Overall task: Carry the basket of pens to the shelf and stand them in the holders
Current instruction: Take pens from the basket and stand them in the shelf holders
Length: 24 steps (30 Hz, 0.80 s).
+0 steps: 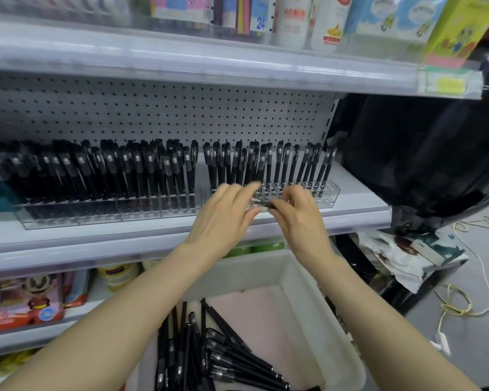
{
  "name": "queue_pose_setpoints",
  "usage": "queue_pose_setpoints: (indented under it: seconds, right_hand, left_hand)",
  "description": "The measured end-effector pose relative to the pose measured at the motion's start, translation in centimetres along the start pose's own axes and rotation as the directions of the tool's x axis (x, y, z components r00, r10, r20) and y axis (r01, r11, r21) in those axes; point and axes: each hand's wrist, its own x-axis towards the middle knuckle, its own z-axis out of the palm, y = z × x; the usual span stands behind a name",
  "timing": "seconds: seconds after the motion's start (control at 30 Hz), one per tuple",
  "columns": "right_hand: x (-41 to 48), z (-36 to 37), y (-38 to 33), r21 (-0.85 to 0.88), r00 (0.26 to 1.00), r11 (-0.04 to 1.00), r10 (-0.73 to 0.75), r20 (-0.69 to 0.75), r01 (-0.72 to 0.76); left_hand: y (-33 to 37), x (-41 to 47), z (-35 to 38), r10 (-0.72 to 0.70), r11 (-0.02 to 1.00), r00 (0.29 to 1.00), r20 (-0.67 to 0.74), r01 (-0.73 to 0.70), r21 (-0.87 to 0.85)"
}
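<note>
We see one pen [261, 204] held between both hands, just in front of the right-hand holder [326, 194] on the shelf [359, 213]. The right hand [301, 214] has its fingers curled, pinching the pen's right end. The left hand [226, 218] reaches the pen's left end with straighter fingers, and blur keeps us from telling whether they pinch. The pen's long axis runs left to right, roughly level, with the holder's near rows just beyond it. We judge it must be tipped upright next, and the right hand is nearer. The basket [302, 277] sits below, near us, with many pens [209, 359] lying in it.
</note>
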Motion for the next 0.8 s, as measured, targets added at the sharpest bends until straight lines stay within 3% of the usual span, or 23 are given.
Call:
queue_pose_setpoints:
  seconds: [0.1,0.2,0.3,0.43,0.63,0.8]
  right_hand:
    - [1.8,-1.0,0.8,0.132,0.978,0.97,0.207,0.002,-0.205]
    - [4.2,-2.3,1.1,0.373,0.899,0.839,0.438,-0.028,-0.397]
    - [6.4,-2.7,0.6,0.512,0.849,0.734,0.529,-0.018,-0.446]
    - [7.7,-1.4,0.1,0.463,0.871,0.766,0.49,0.029,-0.446]
    - [7.3,1.0,0.1,0.203,0.893,0.874,0.408,0.192,-0.442]
    - [6.8,2.4,-0.1,0.12,0.895,0.896,0.4,0.196,-0.427]
  left_hand:
    - [-1.1,0.4,-0.3,-0.091,0.996,0.995,-0.031,0.091,-0.005]
    - [-2.8,0.0,0.5,-0.007,0.991,0.999,-0.043,0.013,0.135]
    - [-3.9,-0.6,1.5,0.008,0.987,0.999,-0.054,0.001,0.158]
    - [-4.2,-0.7,2.2,0.034,0.987,0.994,-0.105,-0.017,0.158]
    - [-4.5,-0.8,2.7,0.054,0.985,0.99,-0.132,-0.031,0.17]
    - [-4.7,-0.8,3.1,0.076,0.982,0.983,-0.168,-0.044,0.185]
